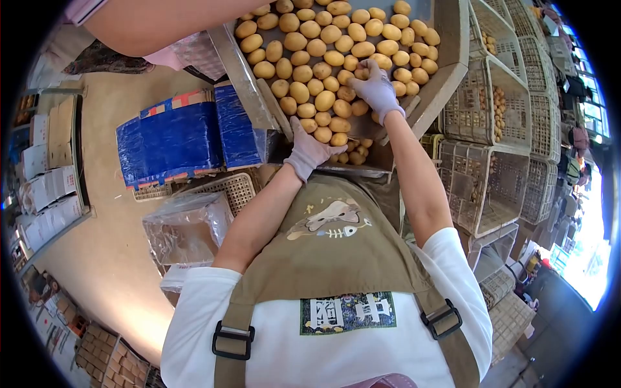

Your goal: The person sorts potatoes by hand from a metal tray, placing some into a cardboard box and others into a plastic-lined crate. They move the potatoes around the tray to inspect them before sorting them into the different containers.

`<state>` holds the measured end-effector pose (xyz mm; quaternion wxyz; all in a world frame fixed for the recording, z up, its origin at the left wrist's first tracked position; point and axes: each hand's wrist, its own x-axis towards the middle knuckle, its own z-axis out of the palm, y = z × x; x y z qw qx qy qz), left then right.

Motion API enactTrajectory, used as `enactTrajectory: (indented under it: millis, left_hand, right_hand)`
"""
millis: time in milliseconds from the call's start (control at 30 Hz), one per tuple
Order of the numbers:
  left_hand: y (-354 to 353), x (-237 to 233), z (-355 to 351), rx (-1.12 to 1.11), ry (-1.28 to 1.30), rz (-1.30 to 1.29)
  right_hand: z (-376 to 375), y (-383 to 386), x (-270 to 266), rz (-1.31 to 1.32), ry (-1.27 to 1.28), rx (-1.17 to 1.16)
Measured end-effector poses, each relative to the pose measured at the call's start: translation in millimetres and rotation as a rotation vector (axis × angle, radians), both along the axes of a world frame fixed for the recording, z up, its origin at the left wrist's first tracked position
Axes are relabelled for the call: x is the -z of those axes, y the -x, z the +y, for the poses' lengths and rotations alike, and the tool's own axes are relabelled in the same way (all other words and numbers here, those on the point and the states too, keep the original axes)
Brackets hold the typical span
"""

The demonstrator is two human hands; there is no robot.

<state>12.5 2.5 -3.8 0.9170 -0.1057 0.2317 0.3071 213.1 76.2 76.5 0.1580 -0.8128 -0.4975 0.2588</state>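
Observation:
Small yellow potatoes (325, 100) cover a sloping tray in front of me, its grey side rail (242, 84) visible on the left. My left hand (309, 150), in a pale glove, lies at the tray's near edge. Its thumb points right and its fingers reach up beside the lowest potatoes. In the same kind of glove, my right hand (377, 89) rests over the potatoes at the right, thumb and fingers apart and touching some of them. Its palm side is hidden. More potatoes (354, 154) lie lower down, just below the tray's mouth.
Stacked plastic crates (462, 178) stand close on the right, some with potatoes inside. On the left are a blue-wrapped box (171, 139), a plastic-wrapped carton (184, 229) and a basket (236, 191). Another person's arm (155, 26) crosses the upper left. Cartons (48, 184) line the far left.

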Motion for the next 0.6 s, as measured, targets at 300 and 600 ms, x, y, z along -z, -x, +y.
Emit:
enactTrajectory:
  millis: [300,600]
  left_hand:
    - [3.9,-13.4,-2.5,-0.041,0.011,-0.013]
    - [0.3,-1.6,-5.3,-0.014,-0.148,0.023]
  right_hand:
    - [-76.3,-128.4,-76.0,-0.847,-0.605,0.181]
    - [10.5,83.5,-8.5,-0.251,0.087,-0.381]
